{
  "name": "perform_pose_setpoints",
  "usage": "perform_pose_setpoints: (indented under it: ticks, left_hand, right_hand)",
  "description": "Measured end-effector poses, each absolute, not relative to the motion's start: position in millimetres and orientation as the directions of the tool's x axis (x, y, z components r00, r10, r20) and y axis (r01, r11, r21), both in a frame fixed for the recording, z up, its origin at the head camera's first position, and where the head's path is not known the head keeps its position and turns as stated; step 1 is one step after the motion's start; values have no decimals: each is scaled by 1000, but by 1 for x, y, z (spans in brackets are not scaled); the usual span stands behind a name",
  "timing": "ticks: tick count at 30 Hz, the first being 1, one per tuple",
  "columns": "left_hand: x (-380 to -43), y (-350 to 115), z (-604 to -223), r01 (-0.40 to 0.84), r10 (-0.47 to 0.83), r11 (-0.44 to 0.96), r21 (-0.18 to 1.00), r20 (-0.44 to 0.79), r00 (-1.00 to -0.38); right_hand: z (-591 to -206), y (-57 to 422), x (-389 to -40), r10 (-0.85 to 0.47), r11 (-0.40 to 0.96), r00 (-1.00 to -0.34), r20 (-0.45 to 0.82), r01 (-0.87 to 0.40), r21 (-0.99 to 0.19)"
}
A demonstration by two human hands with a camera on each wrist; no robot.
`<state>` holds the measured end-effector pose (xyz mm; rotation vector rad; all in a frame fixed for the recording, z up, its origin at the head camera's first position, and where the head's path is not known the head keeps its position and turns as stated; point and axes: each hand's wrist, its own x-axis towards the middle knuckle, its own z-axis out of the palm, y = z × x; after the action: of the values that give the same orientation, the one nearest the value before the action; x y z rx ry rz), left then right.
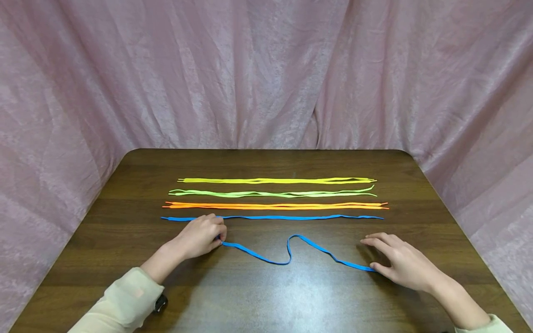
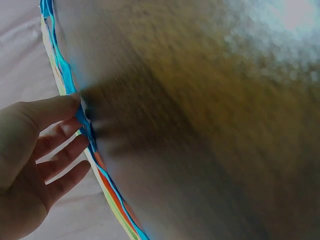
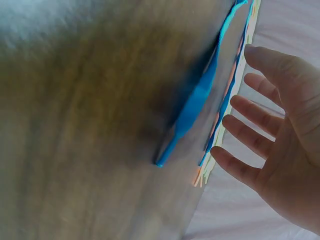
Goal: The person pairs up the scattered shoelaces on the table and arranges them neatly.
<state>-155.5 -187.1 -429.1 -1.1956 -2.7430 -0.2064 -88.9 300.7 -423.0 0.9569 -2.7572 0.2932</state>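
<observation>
A loose blue shoelace (image 1: 266, 260) lies in a wavy line across the table, nearest the person. My left hand (image 1: 205, 235) pinches its left part between thumb and fingers; in the left wrist view the thumb presses on the blue lace (image 2: 70, 80). With fingers spread and apart from the lace, my right hand (image 1: 397, 259) is over its right end. The right wrist view shows this lace's tip (image 3: 187, 117) lying free on the wood. Just beyond the left hand, a second blue shoelace (image 1: 283, 217) lies stretched nearly straight, partly hidden by that hand.
Farther back lie orange laces (image 1: 275, 206), light green laces (image 1: 270, 194) and yellow laces (image 1: 275, 181), in roughly parallel rows. The brown wooden table (image 1: 270, 164) has rounded far corners. Pink curtains (image 1: 266, 74) hang behind it and at both sides.
</observation>
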Motion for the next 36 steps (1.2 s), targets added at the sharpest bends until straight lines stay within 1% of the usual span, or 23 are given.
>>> perform_pose_setpoints:
  ticks: [8,14,22,30,36]
  left_hand:
    - [-156,-189,-427,714,697,696,77,166,-698]
    - [-158,-190,-426,705,686,703,95,170,-707]
    - [-158,-192,-425,706,685,698,114,180,-706]
    - [-157,-195,-423,688,667,715,122,176,-724]
    - [-157,-199,-422,679,656,721,139,177,-733]
  right_hand:
    - [-428,299,-79,-568,780,-784,251,-610,-141]
    - [-431,302,-78,-585,762,-760,284,-635,-129]
    - [-438,308,-79,-591,756,-755,284,-641,-132]
    - [-439,311,-83,-615,720,-721,319,-679,-144]
    - [-435,309,-86,-580,744,-746,326,-649,-159]
